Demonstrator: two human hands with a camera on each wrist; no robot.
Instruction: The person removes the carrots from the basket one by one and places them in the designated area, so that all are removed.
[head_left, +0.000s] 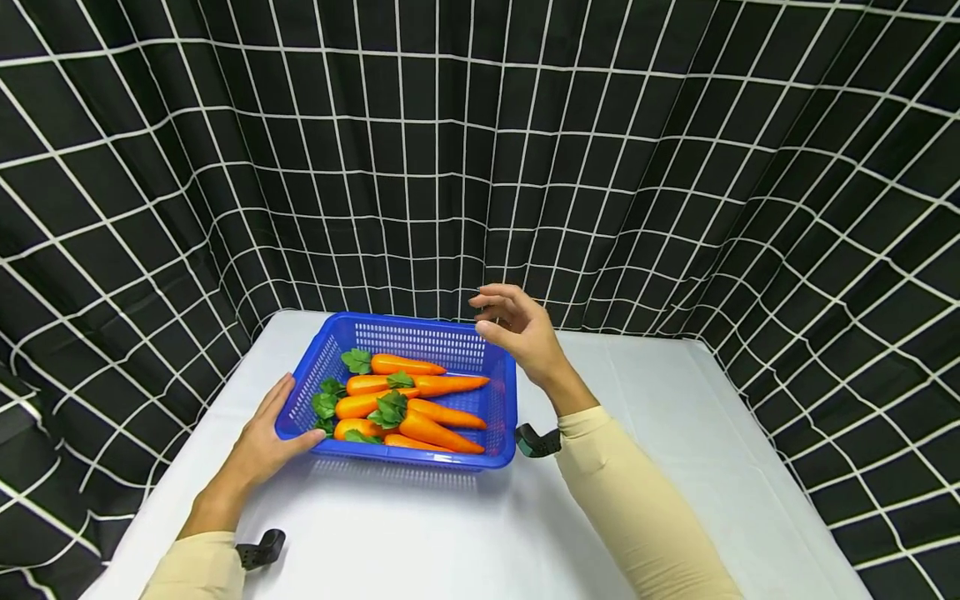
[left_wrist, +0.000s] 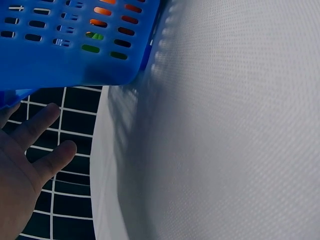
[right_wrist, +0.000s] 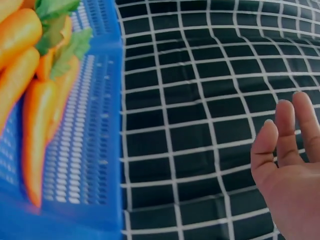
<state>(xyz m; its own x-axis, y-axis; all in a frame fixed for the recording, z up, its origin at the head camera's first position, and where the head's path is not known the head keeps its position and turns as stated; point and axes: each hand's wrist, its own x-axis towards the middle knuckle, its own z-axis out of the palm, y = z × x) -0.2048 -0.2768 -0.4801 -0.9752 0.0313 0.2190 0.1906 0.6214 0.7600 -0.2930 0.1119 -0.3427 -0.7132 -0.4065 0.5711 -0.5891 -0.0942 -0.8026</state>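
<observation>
Resting left hand (head_left: pixel 258 446) at basket (head_left: pixel 420 335) edge, right hand (head_left: pixel 517 327) hovering

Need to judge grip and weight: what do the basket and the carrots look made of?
Basket: blue moulded plastic, judging by its slotted walls and slight gloss. Carrots: probably plastic or foam replicas, with even orange, a smooth sheen and stiff flat green leaves; real ones cannot be ruled out.
</observation>
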